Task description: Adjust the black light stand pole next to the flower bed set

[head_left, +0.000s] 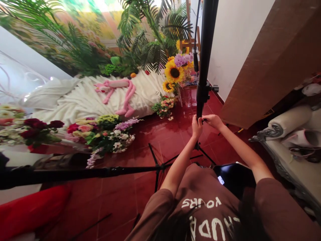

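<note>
A black light stand rises upright in front of me, its upper part running out of the top of the head view. My left hand is wrapped round its pole low down, below a collar with a side knob. From the right, my right hand pinches a small dark part on the pole, seemingly a tightening knob, mostly hidden by the fingers. Beside the pole hangs a black cable with an inline piece. The stand's legs spread on the floor below my hands.
A second black stand crosses at left, its legs near mine. Flower arrangements, sunflowers and a white-draped bed with a pink plush toy lie beyond. A brown board and an ornate sofa stand right.
</note>
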